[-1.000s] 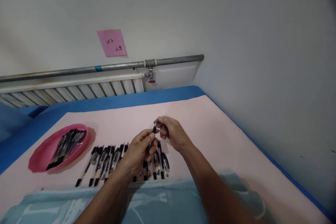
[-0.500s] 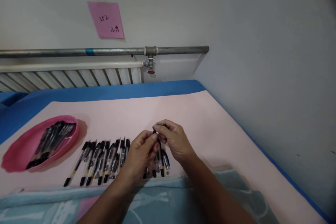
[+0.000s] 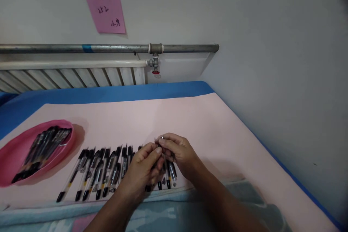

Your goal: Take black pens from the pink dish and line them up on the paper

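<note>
My left hand is closed, fingers and thumb pinching a pen whose thin tip pokes up above them; most of it is hidden. Against it, my right hand pinches a small shiny metal piece between thumb and fingertips. Both hands meet above a row of clear-barrelled pens with black ends, laid side by side on the pink sheet. Loose caps and small metal parts lie among these pens. Part of the row is covered by my hands.
To the left, a pink bowl holds a bundle of dark pens. A light blue patterned cloth lies along the near edge. Behind the blue-edged table are a radiator and a metal pipe; a wall stands at the right.
My hands have sunk slightly and stay together. A shiny bit and a thin tip now show at my fingertips, where a black end showed before. The view has shifted a little.
</note>
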Available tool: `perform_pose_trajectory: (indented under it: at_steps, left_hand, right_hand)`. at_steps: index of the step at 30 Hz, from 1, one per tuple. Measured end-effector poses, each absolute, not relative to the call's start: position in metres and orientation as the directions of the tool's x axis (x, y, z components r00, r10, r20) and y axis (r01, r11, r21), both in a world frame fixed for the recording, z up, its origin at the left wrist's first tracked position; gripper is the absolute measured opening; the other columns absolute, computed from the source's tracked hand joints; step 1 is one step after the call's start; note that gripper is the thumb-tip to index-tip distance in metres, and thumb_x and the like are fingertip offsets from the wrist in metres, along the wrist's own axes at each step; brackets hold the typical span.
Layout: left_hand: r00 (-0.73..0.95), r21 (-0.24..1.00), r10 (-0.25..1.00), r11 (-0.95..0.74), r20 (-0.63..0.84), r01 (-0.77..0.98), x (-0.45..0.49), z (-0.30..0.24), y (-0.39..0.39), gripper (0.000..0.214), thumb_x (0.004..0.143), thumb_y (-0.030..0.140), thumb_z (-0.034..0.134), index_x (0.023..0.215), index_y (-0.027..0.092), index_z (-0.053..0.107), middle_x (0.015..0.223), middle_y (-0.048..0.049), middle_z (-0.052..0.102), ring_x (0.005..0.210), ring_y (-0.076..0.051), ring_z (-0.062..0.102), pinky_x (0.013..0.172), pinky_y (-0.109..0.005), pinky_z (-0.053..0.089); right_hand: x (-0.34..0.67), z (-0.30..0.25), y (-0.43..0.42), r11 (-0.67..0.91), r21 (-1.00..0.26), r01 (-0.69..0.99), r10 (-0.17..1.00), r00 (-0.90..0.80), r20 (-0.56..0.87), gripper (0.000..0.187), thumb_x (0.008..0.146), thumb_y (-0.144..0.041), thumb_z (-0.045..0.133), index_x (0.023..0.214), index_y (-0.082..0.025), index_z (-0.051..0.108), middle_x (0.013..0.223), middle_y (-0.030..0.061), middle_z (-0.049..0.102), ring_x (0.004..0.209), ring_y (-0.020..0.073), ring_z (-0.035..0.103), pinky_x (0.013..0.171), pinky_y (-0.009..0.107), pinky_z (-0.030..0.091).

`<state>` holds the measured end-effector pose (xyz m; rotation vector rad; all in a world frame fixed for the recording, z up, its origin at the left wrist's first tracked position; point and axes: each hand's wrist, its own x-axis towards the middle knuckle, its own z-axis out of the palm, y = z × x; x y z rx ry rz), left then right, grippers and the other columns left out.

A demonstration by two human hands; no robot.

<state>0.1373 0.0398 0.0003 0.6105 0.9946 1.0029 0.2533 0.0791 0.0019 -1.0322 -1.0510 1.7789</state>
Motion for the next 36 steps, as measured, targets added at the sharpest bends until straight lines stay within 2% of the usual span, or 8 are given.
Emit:
perform_pose_trajectory:
  at_steps: [3,8,12,16,22,28,32,36]
  left_hand:
    - [0.191,0.802,0.894,0.447,-0.404,-0.397,0.136,-0.002,0.041,0.024,0.075,0.040,0.059,0.078,0.018,0.050,0.048,0.0088,0.045,0.028,0.001,0.019,0.028,-0.010,0.014]
    - [0.161,0.805,0.893,0.449,-0.420,-0.388,0.136,0.000,0.042,0.025,0.073,0.040,0.060,0.077,0.018,0.049,0.046,0.0096,0.043,0.028,0.001,0.021,0.029,-0.010,0.015]
    - [0.152,0.814,0.901,0.433,-0.407,-0.387,0.136,0.003,0.040,0.029,0.070,0.043,0.063,0.075,0.018,0.048,0.047,0.0090,0.045,0.028,0.001,0.021,0.029,-0.010,0.015]
    - [0.152,0.826,0.913,0.408,-0.379,-0.390,0.136,0.005,0.038,0.031,0.069,0.044,0.063,0.076,0.018,0.048,0.046,0.0101,0.041,0.028,0.001,0.022,0.029,-0.011,0.016]
    - [0.205,0.828,0.905,0.423,-0.372,-0.368,0.136,0.008,0.034,0.030,0.071,0.044,0.062,0.076,0.018,0.047,0.048,0.0091,0.044,0.030,0.001,0.021,0.030,-0.011,0.016]
    - [0.222,0.826,0.899,0.435,-0.377,-0.358,0.136,0.005,0.032,0.030,0.072,0.045,0.061,0.079,0.019,0.047,0.047,0.0098,0.042,0.030,0.001,0.020,0.030,-0.011,0.013]
    - [0.244,0.814,0.895,0.443,-0.374,-0.376,0.134,0.004,0.032,0.027,0.074,0.041,0.061,0.077,0.019,0.047,0.050,0.0089,0.044,0.031,0.002,0.018,0.031,-0.011,0.010]
    - [0.251,0.813,0.898,0.435,-0.361,-0.387,0.134,0.006,0.031,0.028,0.072,0.042,0.062,0.078,0.019,0.047,0.050,0.0091,0.044,0.030,0.002,0.018,0.030,-0.011,0.010]
  right_hand:
    - [0.257,0.003,0.082,-0.297,-0.933,-0.204,0.924,-0.308,-0.227,0.023,0.068,-0.035,0.063,0.082,-0.017,0.063,0.055,-0.0046,0.047,0.046,0.0063,0.038,0.044,0.020,0.028]
    - [0.257,0.005,0.086,-0.222,-0.956,-0.190,0.957,-0.228,-0.177,0.018,0.065,-0.031,0.066,0.064,-0.016,0.059,0.049,-0.0062,0.044,0.045,0.0054,0.036,0.045,0.020,0.028]
    - [0.253,0.005,0.081,-0.230,-0.950,-0.210,0.948,-0.267,-0.171,0.019,0.068,-0.034,0.063,0.073,-0.016,0.062,0.047,-0.0065,0.042,0.044,0.0061,0.036,0.043,0.020,0.026]
    - [0.251,0.006,0.075,-0.195,-0.957,-0.216,0.971,-0.180,-0.157,0.019,0.063,-0.033,0.068,0.069,-0.017,0.058,0.051,-0.0057,0.047,0.045,0.0061,0.037,0.042,0.020,0.026]
    - [0.255,0.016,0.070,-0.297,-0.904,-0.308,0.933,-0.294,-0.206,0.021,0.064,-0.033,0.066,0.076,-0.016,0.062,0.053,-0.0051,0.046,0.045,0.0056,0.036,0.043,0.019,0.027]
    - [0.256,0.017,0.068,-0.227,-0.927,-0.298,0.963,-0.209,-0.168,0.016,0.061,-0.026,0.069,0.065,-0.016,0.058,0.055,-0.0054,0.050,0.046,0.0046,0.037,0.044,0.019,0.027]
    - [0.257,0.019,0.068,-0.308,-0.886,-0.346,0.928,-0.313,-0.201,0.016,0.063,-0.027,0.067,0.075,-0.016,0.063,0.059,-0.0042,0.051,0.046,0.0043,0.038,0.043,0.018,0.026]
    - [0.256,0.019,0.067,-0.269,-0.905,-0.329,0.954,-0.223,-0.203,0.016,0.062,-0.025,0.069,0.071,-0.017,0.059,0.062,-0.0038,0.053,0.054,0.0066,0.045,0.047,0.018,0.032]
